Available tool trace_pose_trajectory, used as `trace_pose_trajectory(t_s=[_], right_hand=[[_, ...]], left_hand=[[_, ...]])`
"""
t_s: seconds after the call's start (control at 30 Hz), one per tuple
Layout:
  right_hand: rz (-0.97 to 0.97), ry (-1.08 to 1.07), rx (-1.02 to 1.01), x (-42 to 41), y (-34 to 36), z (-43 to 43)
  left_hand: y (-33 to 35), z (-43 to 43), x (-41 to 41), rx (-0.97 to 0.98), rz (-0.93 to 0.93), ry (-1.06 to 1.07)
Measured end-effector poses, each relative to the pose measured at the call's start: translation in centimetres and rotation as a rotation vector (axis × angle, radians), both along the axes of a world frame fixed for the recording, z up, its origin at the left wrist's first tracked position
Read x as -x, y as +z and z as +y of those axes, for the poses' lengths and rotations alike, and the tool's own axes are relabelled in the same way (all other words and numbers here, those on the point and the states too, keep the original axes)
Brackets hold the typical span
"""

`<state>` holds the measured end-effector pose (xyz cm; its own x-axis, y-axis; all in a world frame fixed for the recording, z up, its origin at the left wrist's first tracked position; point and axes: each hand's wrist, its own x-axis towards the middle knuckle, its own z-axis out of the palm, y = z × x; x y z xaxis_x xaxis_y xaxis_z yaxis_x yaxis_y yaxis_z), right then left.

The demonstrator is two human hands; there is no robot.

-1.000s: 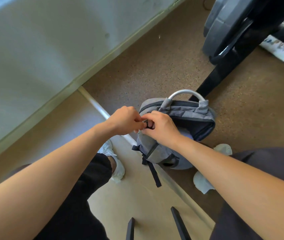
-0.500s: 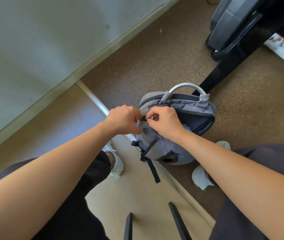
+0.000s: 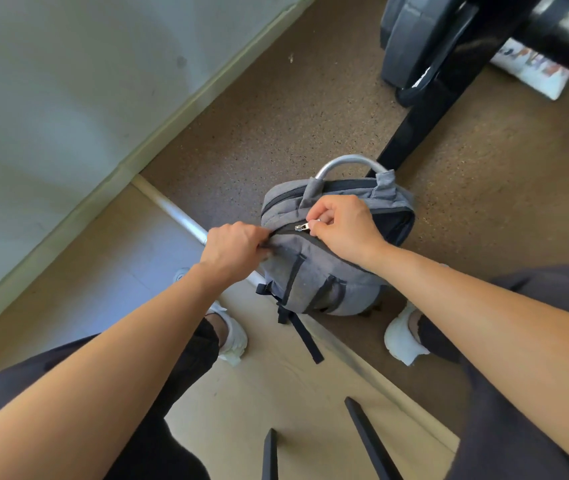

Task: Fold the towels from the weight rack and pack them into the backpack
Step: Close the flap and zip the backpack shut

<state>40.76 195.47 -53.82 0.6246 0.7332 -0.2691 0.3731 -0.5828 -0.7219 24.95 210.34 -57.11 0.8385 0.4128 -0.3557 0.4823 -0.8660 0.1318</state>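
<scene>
The grey backpack (image 3: 314, 278) stands upright on the speckled floor (image 3: 276, 116), near the weight rack's black post (image 3: 414, 126). I pinch its zipper pull (image 3: 302, 227) in my right hand (image 3: 345, 226), while my left hand (image 3: 234, 252) grips the fabric at the zip's left end. The open track runs rightward from the pull, so I judge the closing draw goes away from the left hand.
</scene>
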Motion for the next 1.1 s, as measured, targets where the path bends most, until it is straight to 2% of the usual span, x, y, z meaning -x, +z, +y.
trace_pose_trajectory(t_s=[0.4,0.57,0.67,0.77,0.83,0.93,1.1], right_hand=[[-0.233,-0.302,0.255,-7.8,0.1,-7.9],[-0.135,-0.366,0.311,-8.3,-0.7,-9.4],[-0.016,-0.419,0.3,-8.4,-0.8,-9.5],[0.055,-0.412,0.317,-8.3,-0.9,-9.9],[0.076,-0.39,0.315,-8.2,-0.8,-10.0],[0.136,-0.37,0.277,-8.2,-0.6,-10.1],[0.184,-0.315,0.168,-8.3,-0.4,-10.7]], left_hand=[[-0.2,1.7,0.4,-0.016,0.054,0.222],[1.9,0.2,-1.0,-0.127,0.099,0.179],[4.1,-1.2,-2.4,-0.137,-0.053,0.167],[4.8,-3.1,-4.5,-0.023,-0.29,0.02],[4.5,-4.6,-6.0,0.02,-0.358,-0.159],[3.2,-6.9,-8.2,-0.016,-0.357,-0.371],[1.0,-10.7,-10.2,-0.189,-0.243,-0.482]])
